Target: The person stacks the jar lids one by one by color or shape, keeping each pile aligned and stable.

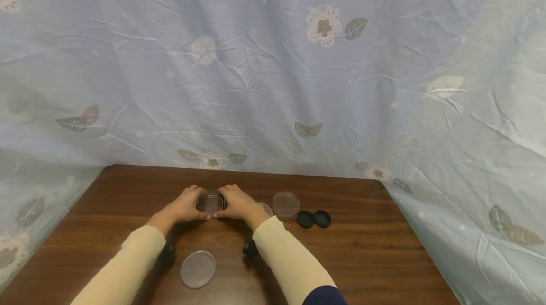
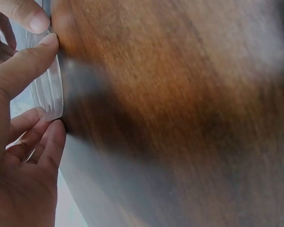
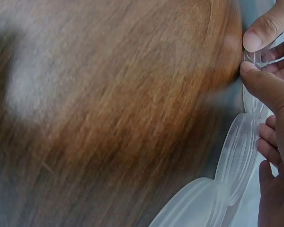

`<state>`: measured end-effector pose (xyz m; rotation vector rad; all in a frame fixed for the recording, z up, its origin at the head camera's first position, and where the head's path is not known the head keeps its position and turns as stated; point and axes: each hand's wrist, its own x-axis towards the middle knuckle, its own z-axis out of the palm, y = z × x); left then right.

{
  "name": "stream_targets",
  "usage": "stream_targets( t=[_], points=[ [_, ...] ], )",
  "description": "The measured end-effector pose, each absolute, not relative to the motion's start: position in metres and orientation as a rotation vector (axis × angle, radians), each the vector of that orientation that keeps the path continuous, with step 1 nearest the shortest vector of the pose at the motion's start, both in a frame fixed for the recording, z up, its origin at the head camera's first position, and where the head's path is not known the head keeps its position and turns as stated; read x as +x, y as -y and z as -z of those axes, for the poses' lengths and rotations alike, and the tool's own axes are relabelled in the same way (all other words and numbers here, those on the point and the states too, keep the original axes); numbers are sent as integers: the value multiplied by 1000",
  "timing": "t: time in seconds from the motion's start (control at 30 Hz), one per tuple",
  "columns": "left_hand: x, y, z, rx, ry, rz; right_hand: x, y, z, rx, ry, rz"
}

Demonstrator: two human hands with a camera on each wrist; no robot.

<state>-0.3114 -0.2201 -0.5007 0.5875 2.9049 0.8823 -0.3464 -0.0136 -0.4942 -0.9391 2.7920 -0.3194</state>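
Note:
A clear, round petri dish (image 1: 211, 204) stands on the wooden table between my two hands. My left hand (image 1: 187, 204) grips its left side, thumb at the near edge and fingers round the far side. From the right, my right hand (image 1: 240, 206) holds the same dish in a mirrored way, and the two thumb tips come close together at the front. In the left wrist view the dish's ridged side wall (image 2: 56, 90) shows between thumb and fingers. The right wrist view has its edge (image 3: 249, 99) beside the right thumb.
Right of my right hand lie a clear dish (image 1: 286, 204) and another one (image 1: 265, 208) partly hidden by the wrist. Two black round pieces (image 1: 305, 219) sit further right. A flat clear disc (image 1: 198, 269) lies nearer me. Patterned cloth (image 1: 264, 82) hangs behind the table (image 1: 362, 257).

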Motion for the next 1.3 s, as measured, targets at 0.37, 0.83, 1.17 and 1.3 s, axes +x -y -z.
stream_targets(
  t=[0.37,0.83,1.17,1.3],
  points=[
    [-307,219,501,613,-2909,-937,-341,12,495,-1006,-2777,422],
    [-294,221,486,690,-2946,-999,-336,4,488,-1070,-2718,607],
    [-276,216,466,818,-2982,-966,-315,-16,476,-1122,-2710,722],
    [-262,214,464,849,-2967,-965,-297,-22,475,-1203,-2708,757]
  ],
)
